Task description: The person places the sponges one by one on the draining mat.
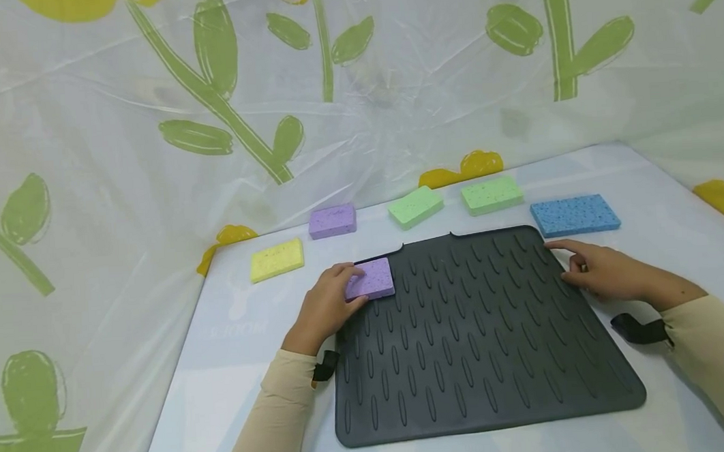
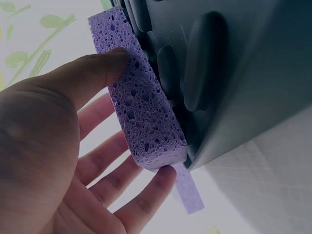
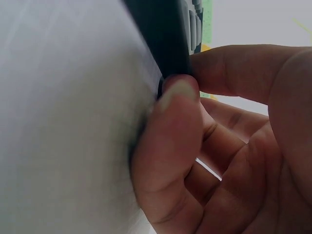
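My left hand point(image 1: 326, 308) grips a purple sponge point(image 1: 373, 278) on the far left corner of a dark ridged drying mat point(image 1: 461, 357). In the left wrist view, the thumb presses one side of the porous sponge point(image 2: 146, 105) while a fingertip touches its end. The sponge lies against the mat's raised ridges. Over at the mat's right edge is my right hand point(image 1: 610, 271). Seen from the right wrist, the thumb and a finger pinch the mat's edge point(image 3: 163, 34), and the other fingers are curled below.
Along the back of the white table point(image 1: 210, 377) lie a yellow sponge point(image 1: 276, 260), another purple sponge point(image 1: 332, 221), two green sponges point(image 1: 416, 207) and a larger blue sponge point(image 1: 574, 215). A flower-printed plastic curtain point(image 1: 393, 122) hangs behind them.
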Available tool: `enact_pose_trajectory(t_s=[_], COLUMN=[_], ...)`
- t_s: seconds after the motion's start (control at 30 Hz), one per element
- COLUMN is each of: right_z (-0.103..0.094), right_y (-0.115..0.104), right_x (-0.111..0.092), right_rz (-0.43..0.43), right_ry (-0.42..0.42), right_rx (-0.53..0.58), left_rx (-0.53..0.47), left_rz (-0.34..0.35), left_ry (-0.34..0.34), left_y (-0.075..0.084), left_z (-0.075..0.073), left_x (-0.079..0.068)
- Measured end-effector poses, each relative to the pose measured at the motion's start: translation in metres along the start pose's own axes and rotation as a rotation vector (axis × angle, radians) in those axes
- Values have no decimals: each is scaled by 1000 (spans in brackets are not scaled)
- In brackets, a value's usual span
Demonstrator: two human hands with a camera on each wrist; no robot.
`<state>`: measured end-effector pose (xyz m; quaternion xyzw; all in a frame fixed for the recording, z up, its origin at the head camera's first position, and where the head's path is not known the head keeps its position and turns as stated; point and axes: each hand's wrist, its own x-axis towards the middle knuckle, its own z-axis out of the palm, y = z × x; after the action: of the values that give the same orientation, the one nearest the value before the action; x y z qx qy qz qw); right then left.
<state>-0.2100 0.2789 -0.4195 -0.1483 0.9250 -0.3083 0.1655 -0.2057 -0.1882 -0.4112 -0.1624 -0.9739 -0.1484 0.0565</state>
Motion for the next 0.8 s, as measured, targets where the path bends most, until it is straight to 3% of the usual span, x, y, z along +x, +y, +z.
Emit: enact_pose_trajectory(t_s=[0.43,0.8], right_z=[1,1], right_y=[0,-1], right_x=[-1,-1], right_rz=[-9,-1], right_ry=[5,2], right_rx=[-3,-10], left_rx=[-30,-27], left_rz=[-7,-35], left_ry=[-41,-22], left_y=[-2,-5], left_z=[-2,-11], left_x=[-1,1])
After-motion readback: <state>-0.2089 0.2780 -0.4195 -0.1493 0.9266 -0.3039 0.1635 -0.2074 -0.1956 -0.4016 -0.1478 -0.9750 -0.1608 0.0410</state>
